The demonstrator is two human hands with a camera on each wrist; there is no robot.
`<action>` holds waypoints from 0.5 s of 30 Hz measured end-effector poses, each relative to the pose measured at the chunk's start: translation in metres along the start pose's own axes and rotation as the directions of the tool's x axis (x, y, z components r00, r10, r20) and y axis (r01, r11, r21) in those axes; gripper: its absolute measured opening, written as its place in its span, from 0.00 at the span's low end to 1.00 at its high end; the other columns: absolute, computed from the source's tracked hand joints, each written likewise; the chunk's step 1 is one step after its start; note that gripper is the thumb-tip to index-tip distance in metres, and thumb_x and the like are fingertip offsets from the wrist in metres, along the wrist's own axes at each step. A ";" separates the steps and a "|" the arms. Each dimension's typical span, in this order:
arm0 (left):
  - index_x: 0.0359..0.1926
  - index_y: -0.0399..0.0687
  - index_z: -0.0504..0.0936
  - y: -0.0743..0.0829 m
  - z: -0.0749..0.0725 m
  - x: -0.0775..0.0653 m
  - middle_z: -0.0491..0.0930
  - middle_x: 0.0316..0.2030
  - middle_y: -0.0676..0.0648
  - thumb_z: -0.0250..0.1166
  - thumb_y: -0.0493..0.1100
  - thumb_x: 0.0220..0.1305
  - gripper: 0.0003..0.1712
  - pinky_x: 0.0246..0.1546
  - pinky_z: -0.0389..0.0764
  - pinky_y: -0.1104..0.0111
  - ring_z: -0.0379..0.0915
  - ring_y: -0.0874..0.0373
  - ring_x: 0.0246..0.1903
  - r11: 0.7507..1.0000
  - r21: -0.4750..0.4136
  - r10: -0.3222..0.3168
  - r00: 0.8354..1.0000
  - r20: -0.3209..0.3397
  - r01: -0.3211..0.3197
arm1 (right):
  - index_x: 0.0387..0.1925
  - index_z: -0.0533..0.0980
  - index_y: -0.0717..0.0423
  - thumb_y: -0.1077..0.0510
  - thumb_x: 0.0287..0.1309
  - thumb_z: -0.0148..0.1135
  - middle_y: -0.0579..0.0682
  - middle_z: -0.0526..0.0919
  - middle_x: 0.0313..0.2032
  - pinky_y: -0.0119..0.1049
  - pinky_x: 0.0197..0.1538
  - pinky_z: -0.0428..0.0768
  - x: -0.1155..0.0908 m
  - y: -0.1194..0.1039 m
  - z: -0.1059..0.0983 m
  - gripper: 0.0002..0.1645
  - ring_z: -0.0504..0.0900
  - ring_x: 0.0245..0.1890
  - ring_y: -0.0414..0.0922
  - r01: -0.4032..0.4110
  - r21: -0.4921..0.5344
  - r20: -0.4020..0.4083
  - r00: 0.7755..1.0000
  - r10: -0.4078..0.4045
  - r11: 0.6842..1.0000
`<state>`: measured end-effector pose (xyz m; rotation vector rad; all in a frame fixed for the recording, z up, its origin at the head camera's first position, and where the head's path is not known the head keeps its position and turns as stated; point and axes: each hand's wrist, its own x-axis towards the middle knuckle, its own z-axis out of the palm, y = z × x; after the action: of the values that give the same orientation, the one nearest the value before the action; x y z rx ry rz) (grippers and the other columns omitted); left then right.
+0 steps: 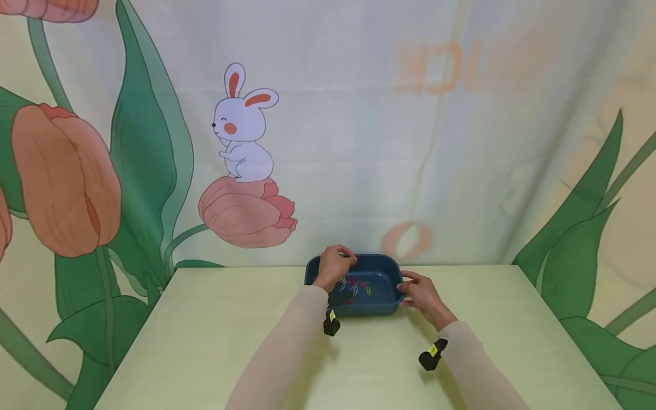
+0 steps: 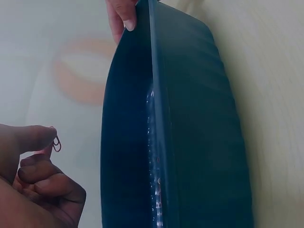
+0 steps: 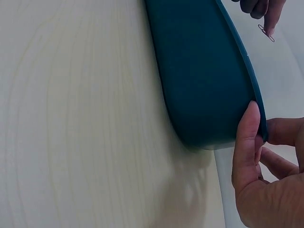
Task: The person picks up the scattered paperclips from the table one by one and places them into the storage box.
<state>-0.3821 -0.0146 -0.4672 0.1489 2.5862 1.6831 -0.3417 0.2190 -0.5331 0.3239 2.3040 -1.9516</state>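
Observation:
A dark blue plastic basin (image 1: 381, 310) stands on the table near its back edge, with several coloured paper clips (image 1: 355, 286) lying on its bottom. Over its left part, my left hand (image 1: 334, 266) pinches one paper clip (image 2: 57, 144) between thumb and forefinger, above the rim. The clip also shows in the right wrist view, at the tip of that hand's finger. My right hand (image 1: 421, 293) grips the basin's right end, its thumb (image 3: 248, 128) on the outside near the rim. In the left wrist view the basin's near wall hides most of its inside.
The pale wood-grain table (image 1: 215, 341) stretches out in front of and to both sides of the basin. Behind it hangs a curtain (image 1: 338, 142) printed with tulips and a white rabbit. Small black wrist cameras (image 1: 331, 323) hang below both sleeves.

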 end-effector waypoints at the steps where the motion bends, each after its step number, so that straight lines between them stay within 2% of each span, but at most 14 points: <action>1: 0.38 0.45 0.83 -0.001 0.001 0.000 0.84 0.42 0.43 0.64 0.41 0.66 0.04 0.24 0.69 0.66 0.70 0.56 0.25 1.000 -0.003 -0.002 1.000 0.000 0.002 | 0.68 0.67 0.54 0.62 0.65 0.57 0.60 0.78 0.51 0.35 0.35 0.86 -0.001 0.000 0.000 0.30 0.84 0.41 0.51 -0.002 -0.004 0.002 1.000 0.002 1.000; 10: 0.41 0.44 0.86 -0.005 0.004 -0.002 0.84 0.42 0.43 0.64 0.41 0.66 0.07 0.30 0.77 0.64 0.77 0.54 0.32 1.000 0.011 0.007 1.000 0.013 -0.007 | 0.68 0.67 0.55 0.62 0.65 0.56 0.58 0.78 0.48 0.33 0.34 0.85 -0.002 0.000 0.002 0.30 0.84 0.41 0.50 0.007 -0.006 -0.001 1.000 -0.007 1.000; 15: 0.42 0.46 0.86 -0.003 0.003 -0.005 0.84 0.42 0.44 0.63 0.42 0.67 0.08 0.33 0.79 0.63 0.80 0.49 0.38 1.000 0.010 0.012 1.000 0.018 -0.012 | 0.68 0.67 0.54 0.62 0.65 0.57 0.56 0.78 0.47 0.34 0.34 0.85 -0.001 -0.001 0.002 0.30 0.83 0.43 0.53 0.002 0.000 -0.002 1.000 -0.002 1.000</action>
<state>-0.3774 -0.0135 -0.4710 0.1793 2.5861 1.6655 -0.3405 0.2171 -0.5320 0.3231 2.3067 -1.9525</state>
